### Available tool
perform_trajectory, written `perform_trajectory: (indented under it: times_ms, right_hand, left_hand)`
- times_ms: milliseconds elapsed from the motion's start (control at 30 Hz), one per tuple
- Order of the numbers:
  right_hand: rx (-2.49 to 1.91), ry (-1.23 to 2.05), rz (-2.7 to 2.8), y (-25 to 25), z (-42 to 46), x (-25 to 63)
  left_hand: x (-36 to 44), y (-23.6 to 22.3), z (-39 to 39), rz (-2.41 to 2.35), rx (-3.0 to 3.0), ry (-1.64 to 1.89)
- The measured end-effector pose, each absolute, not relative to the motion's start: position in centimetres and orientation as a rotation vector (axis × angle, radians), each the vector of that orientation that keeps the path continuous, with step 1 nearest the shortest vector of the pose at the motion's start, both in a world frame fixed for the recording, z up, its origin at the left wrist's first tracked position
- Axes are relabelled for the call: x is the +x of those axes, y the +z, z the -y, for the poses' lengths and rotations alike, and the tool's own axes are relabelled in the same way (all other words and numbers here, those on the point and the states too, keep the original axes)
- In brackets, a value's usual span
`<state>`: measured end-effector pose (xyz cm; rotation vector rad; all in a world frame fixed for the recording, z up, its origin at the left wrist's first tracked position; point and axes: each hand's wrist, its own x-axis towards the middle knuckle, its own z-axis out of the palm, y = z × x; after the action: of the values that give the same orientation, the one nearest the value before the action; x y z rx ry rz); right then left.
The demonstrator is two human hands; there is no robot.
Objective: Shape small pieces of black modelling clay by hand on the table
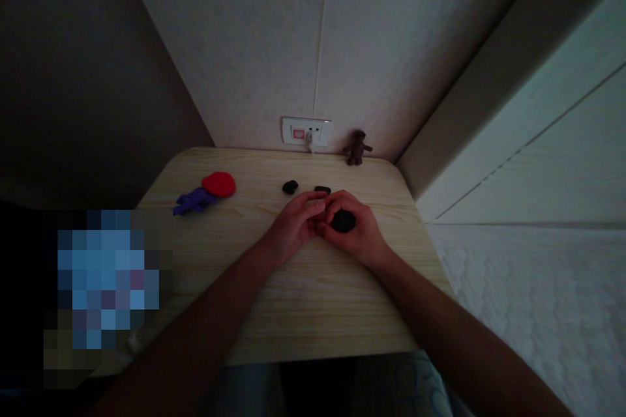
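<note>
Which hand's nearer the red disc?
Left. The left hand is right of the red disc and nearer the camera; the right hand is farther right, past the left one, curled around a black lump.

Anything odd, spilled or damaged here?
The pixelated patch at lower left looks odd, since it hides what is there. Nothing on the table looks spilled or damaged: the brown figure stands upright, and a black piece shows within the curled right hand.

The right hand [360, 229] partly hides a dark lump [343, 221]; pixelation [105, 270] masks part of the table [303, 319].
</note>
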<state>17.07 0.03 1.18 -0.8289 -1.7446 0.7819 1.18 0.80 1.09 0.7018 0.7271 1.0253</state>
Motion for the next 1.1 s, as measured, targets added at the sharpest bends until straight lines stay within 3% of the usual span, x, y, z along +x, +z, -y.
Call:
perform_trajectory:
  times_ms: [867, 1100]
  right_hand:
    - [-0.875, 0.896, 1.649, 1.12, 0.22, 16.91]
    - [-0.916, 0.777, 1.708, 1.17, 0.21, 16.95]
  left_hand:
    - [1.09, 0.75, -0.73, -0.709, 0.719, 0.963]
    - [1.04, 0.77, -0.75, -0.721, 0.756, 0.951]
